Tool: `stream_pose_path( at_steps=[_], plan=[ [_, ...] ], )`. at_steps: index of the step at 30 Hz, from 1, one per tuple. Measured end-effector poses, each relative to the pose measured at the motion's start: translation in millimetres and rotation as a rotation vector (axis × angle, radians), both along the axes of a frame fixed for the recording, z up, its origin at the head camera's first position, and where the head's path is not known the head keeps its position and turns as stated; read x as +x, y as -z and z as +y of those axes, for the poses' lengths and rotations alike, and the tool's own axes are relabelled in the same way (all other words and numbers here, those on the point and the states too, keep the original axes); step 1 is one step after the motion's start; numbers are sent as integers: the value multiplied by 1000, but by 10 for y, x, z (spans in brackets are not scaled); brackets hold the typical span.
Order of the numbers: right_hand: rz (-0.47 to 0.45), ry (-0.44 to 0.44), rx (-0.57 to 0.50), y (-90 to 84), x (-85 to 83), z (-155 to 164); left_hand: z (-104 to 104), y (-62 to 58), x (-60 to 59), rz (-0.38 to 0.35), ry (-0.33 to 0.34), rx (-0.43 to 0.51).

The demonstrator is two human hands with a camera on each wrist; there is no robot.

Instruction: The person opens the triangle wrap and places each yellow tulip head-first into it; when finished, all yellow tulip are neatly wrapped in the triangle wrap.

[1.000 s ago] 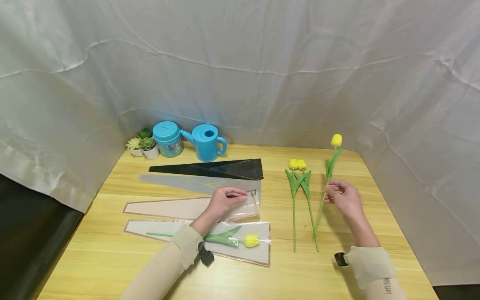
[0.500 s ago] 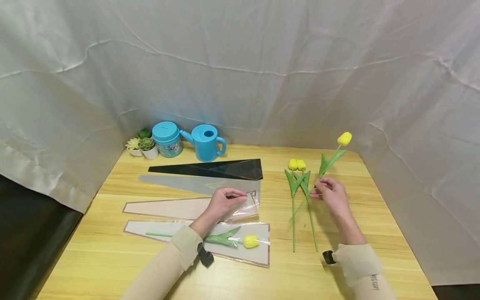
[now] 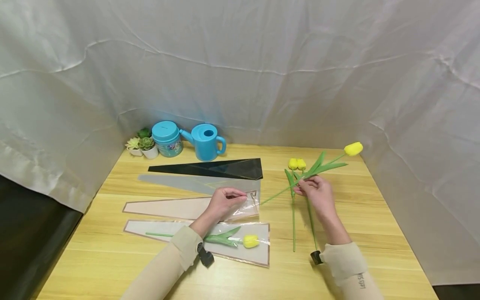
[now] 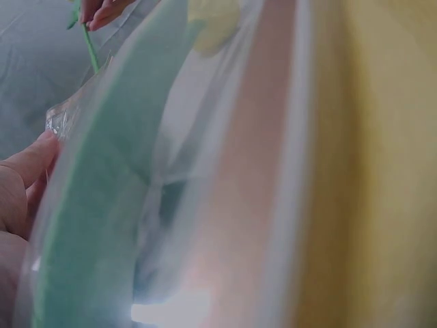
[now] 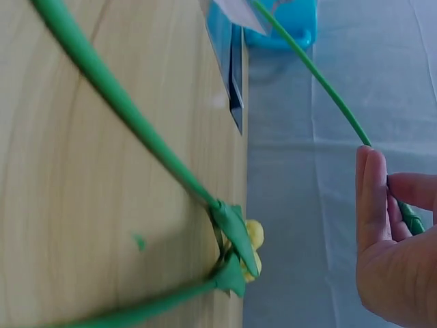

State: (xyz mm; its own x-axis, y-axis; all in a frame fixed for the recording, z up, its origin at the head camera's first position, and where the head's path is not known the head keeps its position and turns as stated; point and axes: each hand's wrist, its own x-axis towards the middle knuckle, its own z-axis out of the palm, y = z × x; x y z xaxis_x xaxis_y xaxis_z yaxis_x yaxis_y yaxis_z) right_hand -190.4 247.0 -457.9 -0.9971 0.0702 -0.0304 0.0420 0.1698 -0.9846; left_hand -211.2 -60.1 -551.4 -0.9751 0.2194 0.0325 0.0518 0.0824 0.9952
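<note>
White sheeting is backing the table. Left grip is pinching a clear sleeve; right grip is pinching a yellow tulip aloft.

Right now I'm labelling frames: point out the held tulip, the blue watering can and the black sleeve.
held tulip (image 3: 353,148), head view, yellow bloom.
blue watering can (image 3: 205,143), head view, body.
black sleeve (image 3: 221,169), head view, middle of sheet.

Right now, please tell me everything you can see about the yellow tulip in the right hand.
The tulip looks artificial: a closed yellow bud, two long green leaves and a thin green stem. The right hand pinches the stem near the leaves and holds it off the table, almost level, bud toward the right, stem end toward the clear sleeve whose open end the left hand pinches.
</note>
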Motion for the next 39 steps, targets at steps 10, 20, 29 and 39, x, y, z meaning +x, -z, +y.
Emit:
stream_pose_path(
  at_steps=[10, 20, 29, 39],
  plan=[
    [-20, -55, -37, 123, 0, -221, -6, -7, 6, 6, 4, 6],
    [-87, -75, -64, 231, -8, -441, 4, -6, -21, -18, 5, 35],
    [-106, -106, -25, 310, -20, -560, 34, -29, -29, -10, 2, 22],
    [-107, -142, 9, 352, -29, -724, 116, -34, -48, -43, -12, 47]
  ],
)
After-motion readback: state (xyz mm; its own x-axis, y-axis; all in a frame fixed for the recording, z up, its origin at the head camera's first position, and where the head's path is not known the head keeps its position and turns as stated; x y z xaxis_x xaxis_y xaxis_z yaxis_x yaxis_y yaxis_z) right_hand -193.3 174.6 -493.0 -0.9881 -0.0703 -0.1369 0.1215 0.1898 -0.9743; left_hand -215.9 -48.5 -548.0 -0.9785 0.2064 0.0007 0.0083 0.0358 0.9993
